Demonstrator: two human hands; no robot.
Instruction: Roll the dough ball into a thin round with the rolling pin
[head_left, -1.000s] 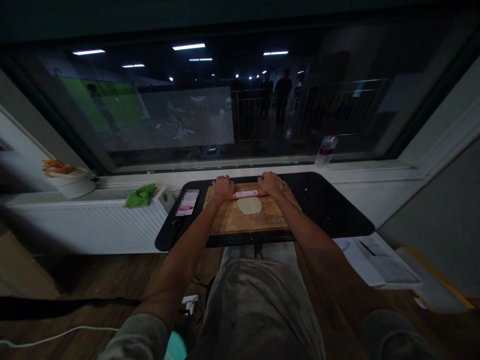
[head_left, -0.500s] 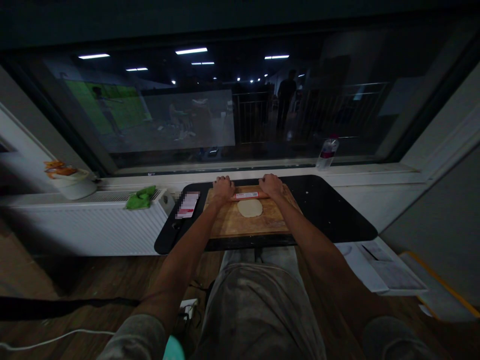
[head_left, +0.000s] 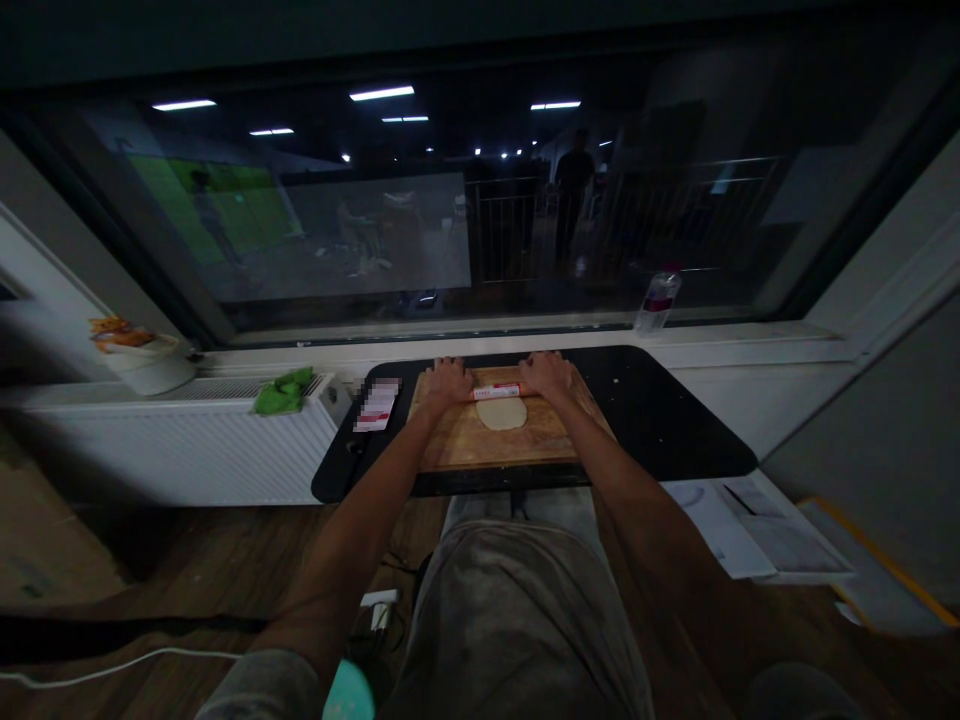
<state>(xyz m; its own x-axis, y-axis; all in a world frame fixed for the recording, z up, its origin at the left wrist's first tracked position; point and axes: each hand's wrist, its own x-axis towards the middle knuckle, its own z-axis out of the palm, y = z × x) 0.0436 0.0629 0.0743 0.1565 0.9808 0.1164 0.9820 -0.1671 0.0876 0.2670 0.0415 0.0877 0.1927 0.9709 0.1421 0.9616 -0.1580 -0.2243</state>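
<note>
Rolling pin (head_left: 496,392) lies left-to-right, 2 hands (head_left: 450,381) gripping its ends.

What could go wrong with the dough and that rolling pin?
The dough might stick, since the rolling pin lies at its far edge. If the left hand and right hand press unevenly on the pin, one side could get thinner. The cutting board might slip, being close to the table's near edge.
</note>
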